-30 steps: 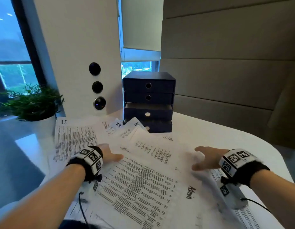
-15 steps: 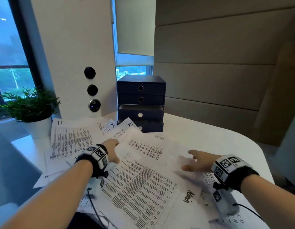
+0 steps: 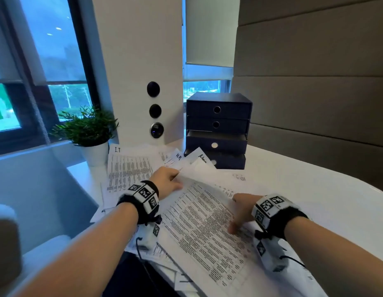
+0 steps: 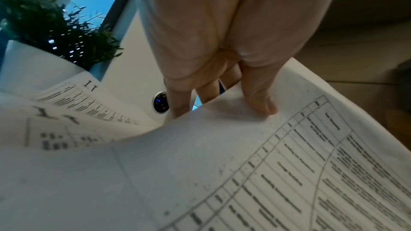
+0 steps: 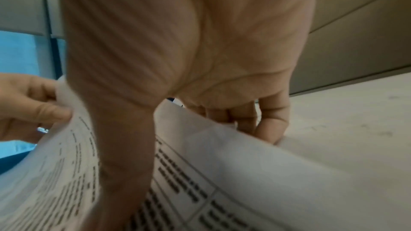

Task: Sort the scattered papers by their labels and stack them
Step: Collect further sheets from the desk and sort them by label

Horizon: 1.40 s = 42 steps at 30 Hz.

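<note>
Printed papers lie scattered over the white table (image 3: 315,189). A large table-printed sheet (image 3: 203,224) is lifted in the middle, and its label is hidden. My left hand (image 3: 174,182) pinches its far left edge, thumb (image 4: 258,97) on top and fingers (image 4: 180,101) underneath. My right hand (image 3: 234,215) grips its right edge, thumb (image 5: 124,147) on the print and fingers (image 5: 269,126) curled behind. Further back lie a sheet marked IT (image 3: 130,168), one marked HR (image 3: 178,157) and one marked Admin (image 3: 202,158).
A black drawer unit (image 3: 217,125) stands at the back of the table with its third drawer slightly out. A potted plant (image 3: 87,129) sits at the back left beside a white pillar (image 3: 139,61). More sheets (image 3: 182,277) overhang the near table edge.
Both hands went from lying on the papers to gripping the big sheet's edges. The sheet has risen off the pile, and the right hand has drawn in toward the left.
</note>
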### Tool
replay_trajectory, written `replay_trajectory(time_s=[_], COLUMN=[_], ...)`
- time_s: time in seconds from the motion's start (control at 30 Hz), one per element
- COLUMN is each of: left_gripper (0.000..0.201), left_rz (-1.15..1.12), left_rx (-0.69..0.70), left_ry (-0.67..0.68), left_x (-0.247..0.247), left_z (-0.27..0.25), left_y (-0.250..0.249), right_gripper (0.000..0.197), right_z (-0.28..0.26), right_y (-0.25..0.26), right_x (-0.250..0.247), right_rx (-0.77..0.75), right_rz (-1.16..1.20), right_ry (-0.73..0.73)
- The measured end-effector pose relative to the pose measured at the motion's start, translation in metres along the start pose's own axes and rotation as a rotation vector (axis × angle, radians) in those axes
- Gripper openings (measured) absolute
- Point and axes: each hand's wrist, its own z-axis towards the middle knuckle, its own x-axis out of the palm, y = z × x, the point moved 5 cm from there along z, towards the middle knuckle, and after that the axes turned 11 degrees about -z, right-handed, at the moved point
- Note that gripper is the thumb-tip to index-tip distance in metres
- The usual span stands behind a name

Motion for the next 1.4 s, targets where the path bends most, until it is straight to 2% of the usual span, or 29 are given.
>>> replay_trajectory(time_s=[0.13, 0.2, 0.27, 0.37, 0.47, 0.57, 0.67, 0.8, 0.93, 1.07, 1.13, 1.23, 1.33, 1.4], left_gripper=[0.022, 0.022, 0.044, 0.088, 0.107, 0.110, 0.112, 0.118, 0.119, 0.119, 0.112, 0.104, 0.115, 0.123], left_rz=[0.085, 0.175, 0.247, 0.271, 0.294, 0.354, 0.351, 0.405, 0.479, 0.414, 0.365, 0.347, 0.289, 0.226], left_rx=[-0.081, -0.145, -0.225, -0.341, -0.386, -0.375, -0.369, -0.417, -0.443, -0.465, -0.478, -0.488, -0.478, -0.478], left_ry=[0.072, 0.105, 0.102, 0.147, 0.191, 0.214, 0.203, 0.210, 0.249, 0.168, 0.149, 0.185, 0.200, 0.213], left_x=[-0.008, -0.012, -0.019, -0.020, -0.014, -0.007, -0.005, -0.003, 0.000, 0.000, 0.002, 0.005, 0.013, 0.022], left_z=[-0.007, -0.011, -0.017, -0.023, -0.022, -0.020, -0.017, -0.015, -0.012, -0.009, -0.007, -0.002, 0.001, 0.004], left_y=[0.024, 0.037, 0.048, 0.056, 0.055, 0.050, 0.050, 0.049, 0.046, 0.040, 0.036, 0.032, 0.028, 0.021], right_gripper=[0.056, 0.036, 0.022, 0.017, 0.021, 0.027, 0.020, 0.026, 0.026, 0.044, 0.042, 0.042, 0.041, 0.033], right_z=[0.002, 0.003, 0.005, 0.006, 0.005, 0.007, 0.006, -0.005, -0.003, 0.003, 0.001, -0.006, -0.017, -0.019], right_y=[0.002, -0.003, -0.015, -0.041, -0.053, -0.061, -0.079, -0.092, -0.093, -0.087, -0.087, -0.096, -0.106, -0.107], right_x=[0.001, 0.001, 0.001, 0.004, 0.007, 0.010, 0.013, 0.019, 0.020, 0.019, 0.021, 0.026, 0.028, 0.031], right_rx=[0.017, 0.032, 0.075, 0.183, 0.242, 0.298, 0.373, 0.418, 0.332, 0.291, 0.315, 0.378, 0.421, 0.385], right_rz=[-0.006, 0.034, 0.114, 0.209, 0.246, 0.243, 0.298, 0.315, 0.510, 0.518, 0.475, 0.531, 0.546, 0.598], right_ry=[-0.034, -0.086, -0.144, -0.162, -0.148, -0.155, -0.166, -0.064, -0.016, -0.089, -0.109, -0.078, -0.069, -0.065])
